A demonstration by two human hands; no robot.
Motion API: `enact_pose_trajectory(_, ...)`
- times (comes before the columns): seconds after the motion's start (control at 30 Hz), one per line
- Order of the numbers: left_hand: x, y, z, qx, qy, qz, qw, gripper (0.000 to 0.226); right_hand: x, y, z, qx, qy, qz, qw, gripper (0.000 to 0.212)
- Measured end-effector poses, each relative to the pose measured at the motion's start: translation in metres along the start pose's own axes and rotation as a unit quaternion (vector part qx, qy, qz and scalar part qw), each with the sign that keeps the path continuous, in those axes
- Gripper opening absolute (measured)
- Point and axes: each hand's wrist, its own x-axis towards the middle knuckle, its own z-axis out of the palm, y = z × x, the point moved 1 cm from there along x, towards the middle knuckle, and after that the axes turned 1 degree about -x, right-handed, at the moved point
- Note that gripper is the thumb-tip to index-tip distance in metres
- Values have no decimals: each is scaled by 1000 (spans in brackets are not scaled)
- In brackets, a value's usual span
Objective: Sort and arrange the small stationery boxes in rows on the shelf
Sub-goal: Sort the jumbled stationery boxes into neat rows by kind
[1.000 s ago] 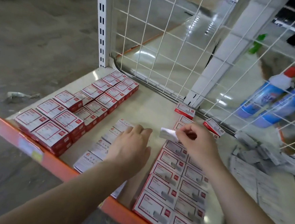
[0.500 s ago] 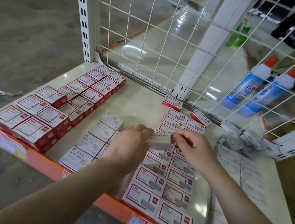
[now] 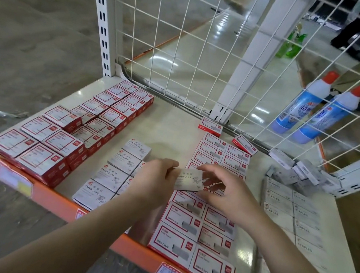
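Note:
A white paper-clip box [image 3: 189, 180] is held flat above the shelf [image 3: 171, 127], between both hands. My left hand [image 3: 153, 181] grips its left edge and my right hand [image 3: 224, 191] pinches its right side. Just left of the hands lies a row of white paper-clip boxes [image 3: 116, 170]. Beneath and right of the hands run two rows of red-and-white staple boxes [image 3: 195, 226]. Far left are stacked red boxes [image 3: 67, 127]. Grey staple boxes [image 3: 294, 205] lie in rows at the right.
A white wire grid [image 3: 203, 52] walls the back of the shelf, and its orange front lip [image 3: 47, 195] carries price labels. Loose grey boxes [image 3: 301, 171] are heaped at the back right. Two blue cleaner bottles [image 3: 306, 109] stand behind the grid.
My right hand brought the white box leftward and lower, and my left hand rose off the row to take its left edge. The camera view shifted right.

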Motion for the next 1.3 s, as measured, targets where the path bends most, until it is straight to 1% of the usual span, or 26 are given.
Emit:
enact_pose_trajectory(0.1,0,-1,0,-44,4,-28,999,38,-1,-1,-1,6,8,-3,1000,45)
enact_pose_trajectory(0.2,0,-2,0,-87,5,-43,995,42,-2,0,-1,23,40,0,999,46)
enact_pose_trajectory(0.27,0,-2,-1,-94,1,-33,995,38,-1,-1,-3,35,60,-1,998,45)
enact_pose_trajectory(0.33,-2,0,-2,-91,-10,-15,996,29,-1,-3,-4,31,69,-10,997,45)
enact_pose_trajectory(0.4,-3,2,-3,-97,-11,-11,995,25,-1,-4,-3,28,76,-17,997,46)
enact_pose_trajectory(0.53,0,0,-3,-107,15,-11,994,25,-2,-4,-1,31,88,-18,995,47)
enact_pose_trajectory(0.67,-3,3,-4,-142,-1,1,990,26,-2,1,0,31,96,5,995,51)
enact_pose_trajectory(0.9,-5,1,-3,-127,4,39,991,29,-3,1,1,27,89,19,995,50)
enact_pose_trajectory(1.3,-5,0,-5,-117,18,41,992,30,-2,1,3,17,104,10,994,49)
